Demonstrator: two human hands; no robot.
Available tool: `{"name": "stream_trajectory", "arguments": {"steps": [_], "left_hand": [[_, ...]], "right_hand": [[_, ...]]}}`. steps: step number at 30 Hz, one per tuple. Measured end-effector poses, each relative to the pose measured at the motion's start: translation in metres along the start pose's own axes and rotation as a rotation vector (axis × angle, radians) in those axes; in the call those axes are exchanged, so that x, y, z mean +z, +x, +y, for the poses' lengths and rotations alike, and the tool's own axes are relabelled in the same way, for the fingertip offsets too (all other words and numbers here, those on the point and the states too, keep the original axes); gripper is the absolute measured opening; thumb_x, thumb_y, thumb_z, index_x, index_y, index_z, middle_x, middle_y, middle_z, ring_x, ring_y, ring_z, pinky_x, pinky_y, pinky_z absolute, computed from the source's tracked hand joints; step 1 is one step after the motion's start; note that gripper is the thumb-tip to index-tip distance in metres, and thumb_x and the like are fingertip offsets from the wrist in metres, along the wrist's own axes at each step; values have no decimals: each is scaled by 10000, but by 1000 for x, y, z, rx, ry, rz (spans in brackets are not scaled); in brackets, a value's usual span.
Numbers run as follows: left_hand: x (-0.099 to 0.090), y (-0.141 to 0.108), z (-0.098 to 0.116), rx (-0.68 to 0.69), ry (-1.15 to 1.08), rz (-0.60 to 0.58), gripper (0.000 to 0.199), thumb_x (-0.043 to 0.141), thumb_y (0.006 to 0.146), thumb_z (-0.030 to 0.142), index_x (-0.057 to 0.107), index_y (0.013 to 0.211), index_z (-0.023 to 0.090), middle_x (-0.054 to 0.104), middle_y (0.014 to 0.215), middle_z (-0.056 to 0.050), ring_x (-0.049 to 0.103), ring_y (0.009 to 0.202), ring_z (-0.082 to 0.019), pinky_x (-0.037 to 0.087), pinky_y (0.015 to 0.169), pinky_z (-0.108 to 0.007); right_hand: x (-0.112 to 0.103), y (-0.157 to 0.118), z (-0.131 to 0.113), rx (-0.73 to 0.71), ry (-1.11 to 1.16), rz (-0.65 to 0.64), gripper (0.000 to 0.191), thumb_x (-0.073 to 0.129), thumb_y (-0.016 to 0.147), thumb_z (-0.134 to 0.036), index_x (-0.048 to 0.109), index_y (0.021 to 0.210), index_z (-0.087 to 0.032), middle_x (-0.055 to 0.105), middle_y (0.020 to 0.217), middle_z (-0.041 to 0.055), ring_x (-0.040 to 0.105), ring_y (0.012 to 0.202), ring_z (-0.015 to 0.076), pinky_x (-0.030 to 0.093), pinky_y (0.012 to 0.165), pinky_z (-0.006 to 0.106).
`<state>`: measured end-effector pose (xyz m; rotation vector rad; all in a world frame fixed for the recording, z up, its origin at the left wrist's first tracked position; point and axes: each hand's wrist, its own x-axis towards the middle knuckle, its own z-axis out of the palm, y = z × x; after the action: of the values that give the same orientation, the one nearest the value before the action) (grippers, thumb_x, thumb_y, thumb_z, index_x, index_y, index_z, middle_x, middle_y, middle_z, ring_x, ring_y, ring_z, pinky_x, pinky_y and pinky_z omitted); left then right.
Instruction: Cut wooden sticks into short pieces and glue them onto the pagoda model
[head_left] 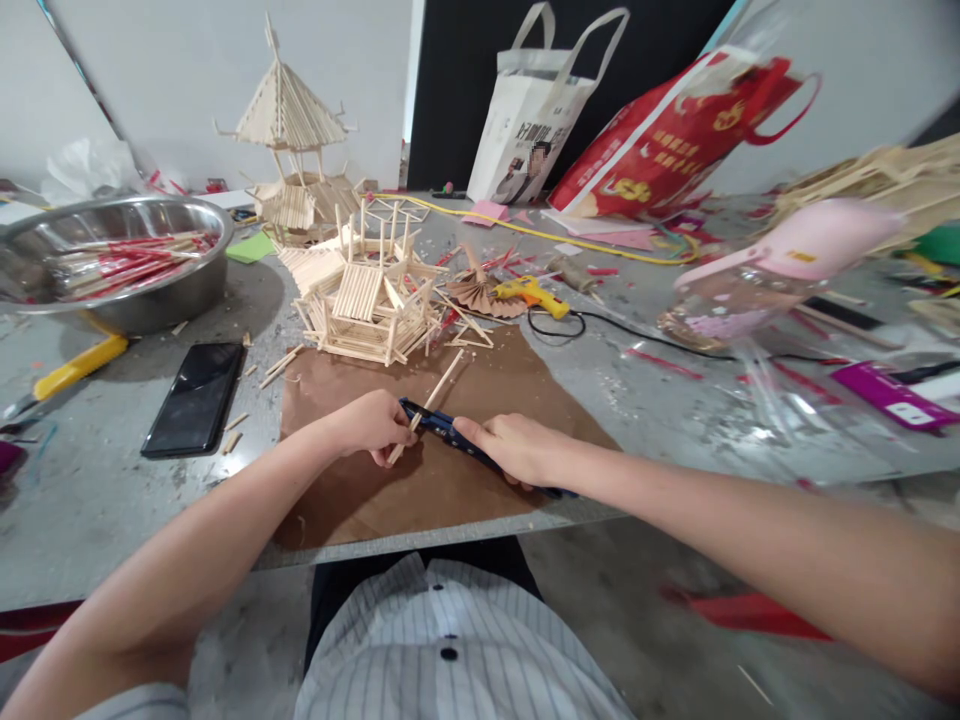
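Observation:
Between the fingers of my left hand [377, 425] is the near end of a thin wooden stick [444, 381], which slants up and away over a brown sheet [352, 505]. My right hand [517, 450] is closed around a dark blue cutting tool [442, 424] that looks like a utility knife. Its tip lies across the stick, right beside my left fingertips. Whether the edge has gone into the wood cannot be made out. Just beyond the sheet stands a small pavilion frame [367, 310] built of similar sticks.
A taller stick pagoda [289, 130] stands behind. To the left are a steel basin [180, 280] with wrapped sticks, a phone [196, 398] and a yellow-handled knife [82, 366]. A yellow glue gun [534, 295], a pink-lidded bottle [772, 270] and two bags [525, 120] occupy the right and back.

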<state>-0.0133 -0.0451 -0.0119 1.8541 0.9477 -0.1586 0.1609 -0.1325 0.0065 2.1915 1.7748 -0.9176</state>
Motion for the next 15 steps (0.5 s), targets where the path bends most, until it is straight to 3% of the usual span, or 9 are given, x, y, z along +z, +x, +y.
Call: {"name": "stream_trajectory", "arguments": {"steps": [8,15], "left_hand": [[-1,0,-1,3,-16,-3,137,516,613,229,536,530,122,544,455,1,536,409,-110,463,425,-218],[-1,-1,0,6,-40,-8,149,524,617,235,520,523,119,547,460,-1,535,412,-104,458,421,-205]], "right_hand": [[1,2,2,-21,3,26,864,3,708,-720,620,750,-116,632,619,142,606,562,210,410,532,283],[12,3,7,-108,-43,157,827,-3,738,-681,626,747,-145,645,799,166,603,819,283,415,659,338]]}}
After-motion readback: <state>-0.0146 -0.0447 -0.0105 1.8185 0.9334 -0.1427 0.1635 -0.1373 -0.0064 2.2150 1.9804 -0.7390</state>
